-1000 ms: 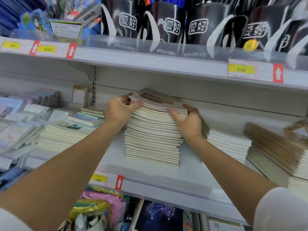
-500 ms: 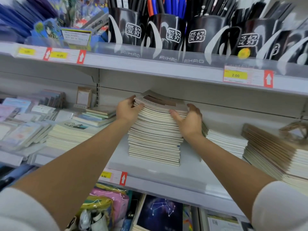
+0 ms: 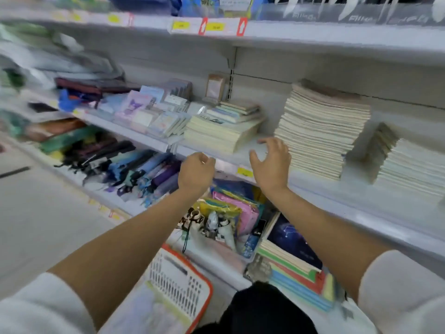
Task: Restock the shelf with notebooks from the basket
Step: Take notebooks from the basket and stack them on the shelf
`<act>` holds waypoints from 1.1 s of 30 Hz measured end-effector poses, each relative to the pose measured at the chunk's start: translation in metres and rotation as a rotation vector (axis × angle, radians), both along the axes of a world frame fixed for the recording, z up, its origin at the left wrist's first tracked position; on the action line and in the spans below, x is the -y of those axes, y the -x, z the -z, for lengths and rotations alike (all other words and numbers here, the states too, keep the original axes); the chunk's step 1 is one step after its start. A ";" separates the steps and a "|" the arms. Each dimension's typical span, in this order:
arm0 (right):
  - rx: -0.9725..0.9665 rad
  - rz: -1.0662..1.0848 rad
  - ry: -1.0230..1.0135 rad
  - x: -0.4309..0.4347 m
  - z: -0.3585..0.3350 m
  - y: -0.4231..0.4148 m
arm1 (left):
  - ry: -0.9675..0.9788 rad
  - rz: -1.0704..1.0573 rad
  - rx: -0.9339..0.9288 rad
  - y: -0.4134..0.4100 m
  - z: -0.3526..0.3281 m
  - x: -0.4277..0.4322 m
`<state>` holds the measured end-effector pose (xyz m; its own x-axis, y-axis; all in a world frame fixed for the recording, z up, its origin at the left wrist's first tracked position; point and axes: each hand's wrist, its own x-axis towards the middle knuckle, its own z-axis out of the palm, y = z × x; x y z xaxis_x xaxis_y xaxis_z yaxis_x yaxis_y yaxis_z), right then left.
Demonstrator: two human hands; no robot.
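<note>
A tall stack of cream notebooks [image 3: 320,131] stands on the white middle shelf [image 3: 320,189], with no hand on it. My right hand [image 3: 271,165] hovers just left of the stack's base, fingers spread and holding nothing. My left hand [image 3: 196,173] hangs in front of the shelf edge with fingers loosely curled, also holding nothing. Below my left forearm sits the white basket [image 3: 179,280] with an orange rim; pale notebooks lie in it.
Lower notebook piles [image 3: 221,131] lie left of the tall stack and more [image 3: 409,165] to its right. Small pads and cards fill the shelf's left part. Umbrellas [image 3: 134,167] and colourful pouches [image 3: 231,213] occupy the lower shelf. The view is blurred.
Both hands have let go of the tall stack and drawn back down and left. The camera swung left and down, bringing the basket into view.
</note>
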<state>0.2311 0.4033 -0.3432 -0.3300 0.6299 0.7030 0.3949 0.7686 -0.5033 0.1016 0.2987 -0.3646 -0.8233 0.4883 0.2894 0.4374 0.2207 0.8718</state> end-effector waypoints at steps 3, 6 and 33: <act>0.104 -0.209 0.136 0.042 0.046 0.028 | 0.074 -0.107 0.096 0.020 0.042 0.056; 0.207 -0.339 0.378 0.082 0.086 0.053 | 0.115 -0.172 0.187 0.035 0.079 0.102; 0.970 -0.437 1.059 0.165 0.382 0.152 | 0.447 -0.652 1.316 0.042 0.445 0.283</act>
